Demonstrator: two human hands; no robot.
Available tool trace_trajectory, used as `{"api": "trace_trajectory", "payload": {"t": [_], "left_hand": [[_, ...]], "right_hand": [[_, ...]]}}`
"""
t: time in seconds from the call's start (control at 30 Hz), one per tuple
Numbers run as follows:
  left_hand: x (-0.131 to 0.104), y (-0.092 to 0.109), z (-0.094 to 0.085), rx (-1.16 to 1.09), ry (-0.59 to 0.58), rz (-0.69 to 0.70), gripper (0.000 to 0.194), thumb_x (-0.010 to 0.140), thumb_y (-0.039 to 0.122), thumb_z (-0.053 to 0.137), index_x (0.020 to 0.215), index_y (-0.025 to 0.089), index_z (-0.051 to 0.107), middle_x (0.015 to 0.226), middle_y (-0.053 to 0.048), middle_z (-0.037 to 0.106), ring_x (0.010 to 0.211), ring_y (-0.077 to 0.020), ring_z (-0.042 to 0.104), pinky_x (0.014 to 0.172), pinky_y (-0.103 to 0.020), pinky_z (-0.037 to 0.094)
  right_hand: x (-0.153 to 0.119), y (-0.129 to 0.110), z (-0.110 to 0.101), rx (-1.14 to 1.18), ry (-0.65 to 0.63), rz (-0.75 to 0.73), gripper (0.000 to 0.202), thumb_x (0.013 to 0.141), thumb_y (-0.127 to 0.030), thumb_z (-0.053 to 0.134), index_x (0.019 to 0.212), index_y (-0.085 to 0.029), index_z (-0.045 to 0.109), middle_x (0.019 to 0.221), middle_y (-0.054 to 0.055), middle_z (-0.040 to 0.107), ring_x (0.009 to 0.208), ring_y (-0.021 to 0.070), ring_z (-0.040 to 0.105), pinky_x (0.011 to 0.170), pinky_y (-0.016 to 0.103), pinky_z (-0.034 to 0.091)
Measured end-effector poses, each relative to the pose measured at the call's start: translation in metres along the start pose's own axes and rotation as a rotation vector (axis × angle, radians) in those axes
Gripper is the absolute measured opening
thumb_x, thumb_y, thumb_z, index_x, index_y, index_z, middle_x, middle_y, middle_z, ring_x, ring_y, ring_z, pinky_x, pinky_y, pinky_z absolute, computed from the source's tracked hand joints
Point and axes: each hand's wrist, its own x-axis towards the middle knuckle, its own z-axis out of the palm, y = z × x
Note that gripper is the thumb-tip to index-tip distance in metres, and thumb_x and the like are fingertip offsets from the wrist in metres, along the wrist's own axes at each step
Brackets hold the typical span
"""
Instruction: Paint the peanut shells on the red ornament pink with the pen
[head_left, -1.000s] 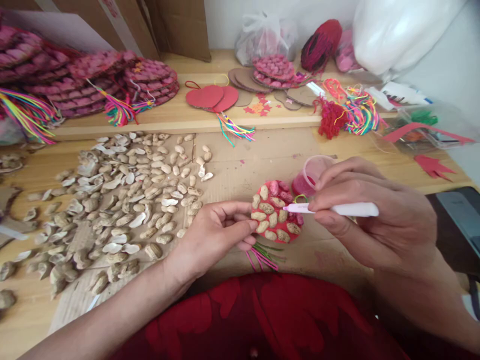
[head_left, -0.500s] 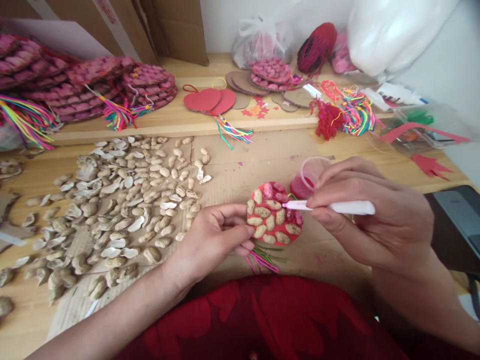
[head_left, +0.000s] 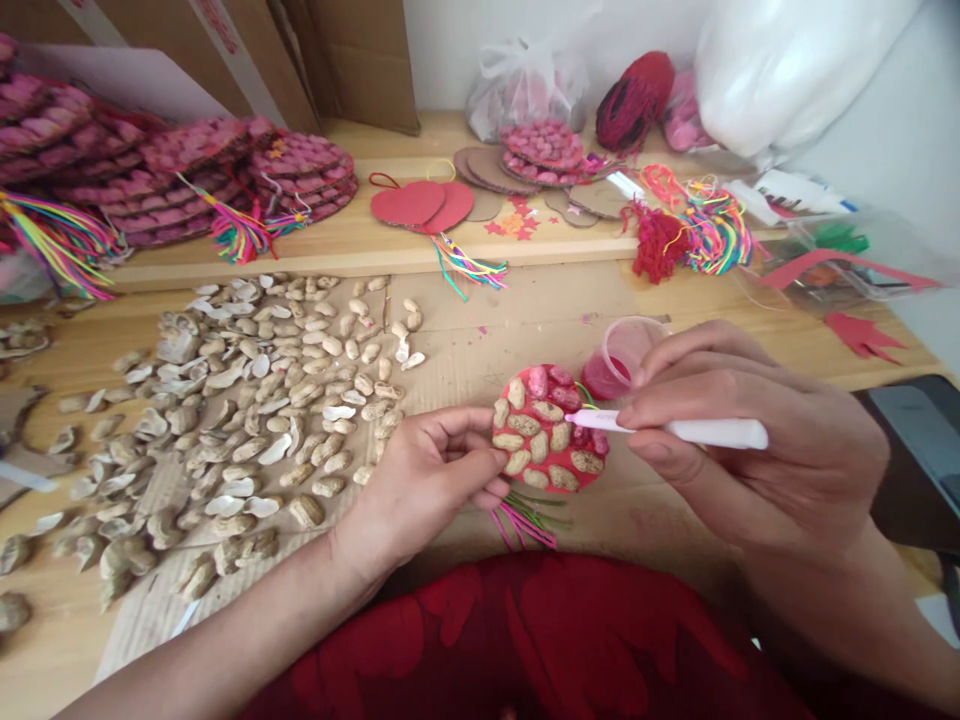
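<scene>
Left grip [head_left: 431,465] pinches a disc [head_left: 527,404] and right grip [head_left: 810,460] holds a pen [head_left: 727,433], above a wooden tabletop [head_left: 52,660] bearing cardboard [head_left: 457,360] and peanuts [head_left: 306,510], near a pale wall [head_left: 442,60]. The disc extends right from the left grip, the pen over its right half.

A person's bare left forearm [head_left: 247,635] is slanting up from the lower left, and the left hand [head_left: 439,470] is pinching, thumb over loosely curled fingers. The right hand [head_left: 757,440] (looking larger in view) is keeping a pen-style grip, thumb opposing fingers, while the right forearm [head_left: 847,605] is angling toward the lower right.
</scene>
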Motion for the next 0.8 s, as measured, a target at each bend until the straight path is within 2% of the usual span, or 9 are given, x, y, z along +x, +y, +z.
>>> {"api": "trace_trajectory", "payload": {"t": [0.17,0.3,0.47,0.53,0.67,0.8], "left_hand": [[0.000,0.000,0.001,0.000,0.004,-0.004,0.022,0.082,0.019,0.076,0.103,0.018,0.079,0.072,0.000,0.073,0.060,-0.0117,0.072,0.057,-0.018,0.061],[0.001,0.000,0.000,-0.019,-0.013,0.013,0.021,0.082,0.018,0.075,0.103,0.019,0.079,0.070,0.001,0.073,0.059,-0.0109,0.071,0.056,-0.017,0.060],[0.002,0.000,0.000,-0.055,-0.003,0.018,0.022,0.081,0.019,0.076,0.103,0.016,0.078,0.075,-0.002,0.076,0.061,-0.0114,0.071,0.058,-0.018,0.060],[0.002,0.001,0.001,-0.078,0.022,0.026,0.024,0.081,0.020,0.077,0.104,0.014,0.077,0.078,-0.004,0.077,0.061,-0.0112,0.071,0.059,-0.019,0.061],[0.002,0.002,0.004,-0.121,0.060,0.043,0.025,0.080,0.021,0.079,0.104,0.013,0.076,0.082,-0.006,0.080,0.064,-0.0115,0.072,0.062,-0.019,0.061],[0.002,0.001,0.006,-0.174,0.078,0.038,0.025,0.078,0.023,0.082,0.100,0.013,0.076,0.083,-0.007,0.081,0.068,-0.0131,0.074,0.065,-0.019,0.061]], "right_hand": [[0.000,-0.001,0.000,0.069,0.050,0.008,0.016,0.078,-0.014,0.075,0.090,-0.024,0.072,0.076,0.003,0.070,0.080,0.0220,0.064,0.082,0.047,0.055],[0.000,0.000,0.002,0.038,0.072,0.017,0.022,0.077,-0.013,0.076,0.094,-0.027,0.073,0.075,0.003,0.069,0.079,0.0231,0.064,0.079,0.047,0.055],[-0.003,0.000,0.007,0.034,0.316,0.066,0.030,0.081,-0.013,0.072,0.107,-0.028,0.076,0.080,0.003,0.071,0.076,0.0223,0.064,0.072,0.045,0.054],[-0.004,0.000,0.008,0.045,0.358,0.074,0.038,0.080,-0.009,0.071,0.113,-0.028,0.075,0.087,0.003,0.074,0.075,0.0200,0.065,0.071,0.042,0.055],[-0.008,0.002,0.009,-0.063,0.242,0.098,0.042,0.080,-0.004,0.068,0.115,-0.027,0.073,0.096,0.004,0.076,0.080,0.0195,0.070,0.074,0.039,0.056],[-0.007,0.003,0.011,-0.256,0.137,0.071,0.032,0.076,-0.015,0.076,0.106,-0.027,0.073,0.101,0.006,0.073,0.093,0.0254,0.069,0.083,0.045,0.052]]}}
